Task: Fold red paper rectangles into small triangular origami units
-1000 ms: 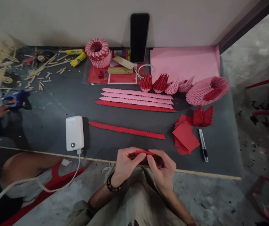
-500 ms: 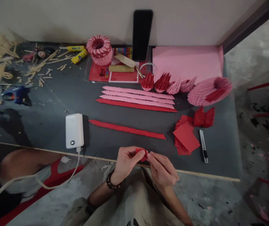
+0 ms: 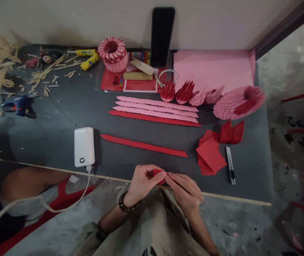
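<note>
At the table's front edge, a small piece of red paper (image 3: 157, 172) is pinched between both hands, mostly covered by fingers. My left hand (image 3: 145, 181) is closed on it, thumb on top. The closed fingertips of my right hand (image 3: 185, 190) press at the paper's right side. Beyond the hands lies a long red folded-paper strip (image 3: 144, 145). Farther back are another red strip (image 3: 154, 118) and several pink strips (image 3: 157, 103). To the right is a stack of red paper rectangles (image 3: 211, 154), with red folded bundles (image 3: 232, 132) behind it.
A white power bank (image 3: 84, 146) with a cable stands left. Right of the paper stack lies a utility knife (image 3: 230, 165). A phone (image 3: 162, 37) leans on the wall near a pink paper vase (image 3: 113, 53). Glue tubes (image 3: 89, 61), wood sticks and a blue glue gun (image 3: 20, 105) sit left.
The red paper has turned in my fingers and less of it shows. The other person's hand at the far left has left the view. The camera view has shifted slightly.
</note>
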The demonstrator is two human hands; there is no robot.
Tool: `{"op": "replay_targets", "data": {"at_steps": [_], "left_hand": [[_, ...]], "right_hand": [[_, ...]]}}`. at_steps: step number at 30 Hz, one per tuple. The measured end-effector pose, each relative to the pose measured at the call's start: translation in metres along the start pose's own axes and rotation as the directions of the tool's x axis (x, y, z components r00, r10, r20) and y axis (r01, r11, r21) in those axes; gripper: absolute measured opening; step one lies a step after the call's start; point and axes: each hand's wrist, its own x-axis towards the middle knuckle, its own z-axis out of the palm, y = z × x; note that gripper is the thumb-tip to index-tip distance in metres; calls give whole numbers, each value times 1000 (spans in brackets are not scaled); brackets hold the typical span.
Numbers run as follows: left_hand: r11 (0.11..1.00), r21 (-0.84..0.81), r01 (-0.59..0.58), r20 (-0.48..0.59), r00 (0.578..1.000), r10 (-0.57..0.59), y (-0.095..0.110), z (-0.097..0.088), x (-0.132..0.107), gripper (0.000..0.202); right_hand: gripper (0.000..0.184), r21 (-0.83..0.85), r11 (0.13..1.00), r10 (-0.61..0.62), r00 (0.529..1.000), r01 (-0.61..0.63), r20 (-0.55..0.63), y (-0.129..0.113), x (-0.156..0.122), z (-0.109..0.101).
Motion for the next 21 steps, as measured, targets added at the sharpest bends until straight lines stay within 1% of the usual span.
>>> {"op": "replay_targets", "data": {"at_steps": [2,4,7,9,11,13,15,17,19,21], "left_hand": [[999,29,-36,-23,999,36,3,1,-1,29],[992,94,-89,-58,994,94,6,3,-4,28],[942,281,-186,-87,972,218,8,6,-7,25],[890,391,-236,-97,950,295,6,7,-9,22],[873,416,-253,-103,941,322,4,8,-10,19],[914,341,-222,-111,955,274,2,7,-9,16],[964,222,-146,-97,981,171,1,5,-8,14],[991,116,-60,-58,996,67,0,3,-7,17],[999,42,-2,-26,1000,3,-1,2,-6,17],[1000,-5,19,-20,1000,-19,-2,1,-6,16]], "right_hand": [[19,37,999,17,997,-20,79,-3,3,-2],[16,61,994,78,989,-86,122,-7,5,-3],[9,57,977,193,965,-206,176,-13,7,0],[11,32,968,240,954,-250,180,-17,9,3],[13,18,965,256,955,-261,148,-19,10,5],[14,31,961,270,955,-276,121,-19,12,6],[15,56,954,287,952,-294,108,-18,12,7],[13,72,950,296,951,-303,95,-17,11,7],[9,58,959,275,959,-279,73,-17,9,8],[2,18,976,215,976,-215,34,-16,7,10]]}}
